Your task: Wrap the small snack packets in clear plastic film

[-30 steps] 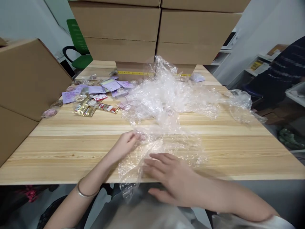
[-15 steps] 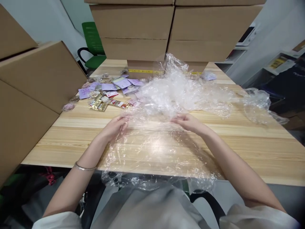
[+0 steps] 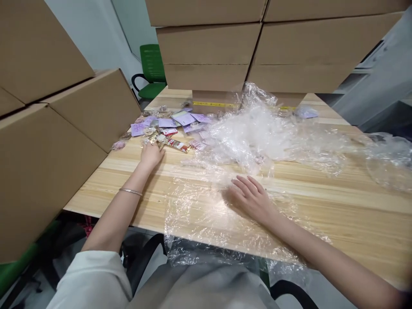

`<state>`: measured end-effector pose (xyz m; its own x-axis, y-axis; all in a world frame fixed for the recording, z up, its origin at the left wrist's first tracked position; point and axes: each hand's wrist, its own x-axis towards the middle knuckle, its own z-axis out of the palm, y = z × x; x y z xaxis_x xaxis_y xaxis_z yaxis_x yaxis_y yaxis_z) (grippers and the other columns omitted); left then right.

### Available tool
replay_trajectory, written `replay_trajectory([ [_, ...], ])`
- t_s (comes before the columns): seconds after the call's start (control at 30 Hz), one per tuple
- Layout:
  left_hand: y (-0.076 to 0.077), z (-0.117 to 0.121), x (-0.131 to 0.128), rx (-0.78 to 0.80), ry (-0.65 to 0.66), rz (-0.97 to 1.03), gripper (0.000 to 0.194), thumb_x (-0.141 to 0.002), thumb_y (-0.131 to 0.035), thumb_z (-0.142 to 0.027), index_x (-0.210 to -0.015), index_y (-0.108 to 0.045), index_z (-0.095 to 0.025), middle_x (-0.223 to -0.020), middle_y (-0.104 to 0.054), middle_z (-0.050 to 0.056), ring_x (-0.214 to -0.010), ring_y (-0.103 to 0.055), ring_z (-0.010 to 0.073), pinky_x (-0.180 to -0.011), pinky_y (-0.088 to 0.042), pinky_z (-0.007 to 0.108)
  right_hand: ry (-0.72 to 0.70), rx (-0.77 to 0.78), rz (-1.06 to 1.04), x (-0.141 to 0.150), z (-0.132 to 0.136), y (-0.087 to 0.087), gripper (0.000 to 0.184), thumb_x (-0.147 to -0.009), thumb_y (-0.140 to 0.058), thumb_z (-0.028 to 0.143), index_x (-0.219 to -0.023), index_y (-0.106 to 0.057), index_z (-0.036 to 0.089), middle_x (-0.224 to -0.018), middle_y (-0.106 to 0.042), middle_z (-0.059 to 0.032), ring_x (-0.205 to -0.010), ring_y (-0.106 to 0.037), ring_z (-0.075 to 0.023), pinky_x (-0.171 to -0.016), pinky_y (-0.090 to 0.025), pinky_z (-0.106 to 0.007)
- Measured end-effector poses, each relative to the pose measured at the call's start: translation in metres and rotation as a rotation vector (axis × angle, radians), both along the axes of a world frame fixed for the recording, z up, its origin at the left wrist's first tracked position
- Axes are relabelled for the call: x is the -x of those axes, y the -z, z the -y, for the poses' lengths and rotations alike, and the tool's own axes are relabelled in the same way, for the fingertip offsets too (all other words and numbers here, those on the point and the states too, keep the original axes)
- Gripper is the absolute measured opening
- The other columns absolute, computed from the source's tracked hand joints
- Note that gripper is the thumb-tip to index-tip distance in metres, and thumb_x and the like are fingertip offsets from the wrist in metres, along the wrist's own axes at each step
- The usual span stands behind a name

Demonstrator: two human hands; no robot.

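Note:
My left hand (image 3: 152, 155) reaches to the pile at the back left. Its thumb stands apart from the fingers, which touch a shiny gold packet (image 3: 155, 137); the fingertips are partly hidden. Beside it lies a red and brown packet (image 3: 179, 146), with several purple cards (image 3: 183, 118) behind. My right hand (image 3: 252, 198) is open, fingers spread, palm down over a sheet of clear plastic film (image 3: 199, 206). The film lies on the table in front of me and hangs over the near edge. A crumpled heap of clear plastic (image 3: 247, 133) rises behind it.
Large cardboard boxes (image 3: 209, 47) are stacked across the back of the wooden table (image 3: 360, 214). Another cardboard box (image 3: 93, 107) stands along the left side. More clear plastic (image 3: 391, 159) lies at the right. A green chair (image 3: 152, 64) is beyond the table.
My left hand has left the plastic film and moved left and forward to the gold packet. My right hand has let go and spread its fingers. The view has turned slightly left.

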<state>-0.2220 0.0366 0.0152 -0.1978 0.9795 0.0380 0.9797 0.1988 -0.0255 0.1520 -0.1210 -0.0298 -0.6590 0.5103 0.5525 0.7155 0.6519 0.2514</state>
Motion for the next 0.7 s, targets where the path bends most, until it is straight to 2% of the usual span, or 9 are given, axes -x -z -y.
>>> replay_trajectory([
  [0.1, 0.000, -0.007, 0.001, 0.103, -0.005, -0.032, 0.050, -0.088, -0.048, -0.031, -0.123, -0.060, 0.001, -0.133, -0.056, 0.030, -0.129, -0.049, 0.0405, -0.106, -0.039, 0.044, 0.160, 0.096, -0.082, -0.002, -0.009, 0.005, 0.030, -0.096, -0.052, 0.021, -0.126, -0.054, 0.019, -0.127, -0.062, -0.0142, -0.122, -0.054, -0.0302, -0.097, -0.046, -0.046],
  [0.2, -0.009, 0.003, 0.006, 0.239, -0.008, -0.068, 0.048, -0.078, -0.056, -0.024, -0.122, -0.063, -0.004, -0.127, -0.063, 0.027, -0.118, -0.059, 0.0397, -0.095, -0.047, 0.044, 0.270, 0.203, -0.191, -0.008, -0.016, 0.012, 0.028, -0.098, -0.048, 0.022, -0.123, -0.056, 0.014, -0.124, -0.062, -0.0188, -0.112, -0.058, -0.0314, -0.087, -0.049, -0.045],
  [0.33, -0.035, 0.035, 0.018, 0.374, 0.017, -0.116, 0.044, -0.069, -0.057, -0.015, -0.111, -0.068, -0.011, -0.115, -0.071, 0.022, -0.107, -0.066, 0.0375, -0.086, -0.052, 0.041, 0.278, 0.306, -0.249, -0.012, -0.021, 0.022, 0.030, -0.098, -0.043, 0.020, -0.124, -0.056, 0.011, -0.121, -0.061, -0.0201, -0.108, -0.058, -0.0318, -0.087, -0.048, -0.045],
  [0.4, -0.052, 0.051, 0.023, 0.401, 0.035, -0.136, 0.038, -0.069, -0.054, -0.013, -0.104, -0.069, -0.010, -0.107, -0.072, 0.022, -0.099, -0.068, 0.0353, -0.082, -0.052, 0.039, 0.283, 0.332, -0.270, -0.012, -0.022, 0.025, 0.031, -0.099, -0.042, 0.022, -0.125, -0.056, 0.011, -0.121, -0.061, -0.0199, -0.108, -0.058, -0.0318, -0.087, -0.048, -0.045],
  [0.47, -0.067, 0.060, 0.023, 0.382, 0.049, -0.157, 0.036, -0.073, -0.048, -0.010, -0.103, -0.067, -0.006, -0.107, -0.070, 0.025, -0.099, -0.067, 0.0346, -0.081, -0.052, 0.038, 0.302, 0.352, -0.286, -0.013, -0.023, 0.025, 0.033, -0.100, -0.040, 0.024, -0.125, -0.057, 0.012, -0.122, -0.062, -0.0194, -0.108, -0.058, -0.0323, -0.087, -0.048, -0.046],
  [0.53, -0.075, 0.062, 0.015, 0.298, 0.066, -0.185, 0.038, -0.080, -0.040, -0.008, -0.110, -0.062, -0.001, -0.114, -0.065, 0.028, -0.106, -0.064, 0.0353, -0.085, -0.050, 0.040, 0.320, 0.366, -0.301, -0.014, -0.024, 0.024, 0.035, -0.101, -0.038, 0.025, -0.127, -0.058, 0.013, -0.124, -0.062, -0.0190, -0.109, -0.058, -0.0330, -0.085, -0.048, -0.047],
  [0.6, -0.071, 0.056, -0.002, 0.221, 0.136, -0.177, 0.038, -0.087, -0.036, -0.013, -0.116, -0.057, -0.002, -0.119, -0.061, 0.028, -0.112, -0.060, 0.0344, -0.090, -0.048, 0.040, 0.329, 0.382, -0.334, -0.015, -0.025, 0.023, 0.037, -0.101, -0.036, 0.025, -0.129, -0.058, 0.013, -0.125, -0.062, -0.0189, -0.109, -0.058, -0.0334, -0.085, -0.049, -0.048],
  [0.7, -0.049, 0.041, -0.036, 0.255, 0.317, -0.055, 0.037, -0.089, -0.048, -0.032, -0.115, -0.057, -0.007, -0.122, -0.061, 0.024, -0.114, -0.059, 0.0329, -0.094, -0.047, 0.038, 0.335, 0.423, -0.397, -0.015, -0.025, 0.022, 0.041, -0.102, -0.033, 0.028, -0.133, -0.057, 0.013, -0.125, -0.062, -0.0186, -0.111, -0.058, -0.0331, -0.089, -0.048, -0.050],
])
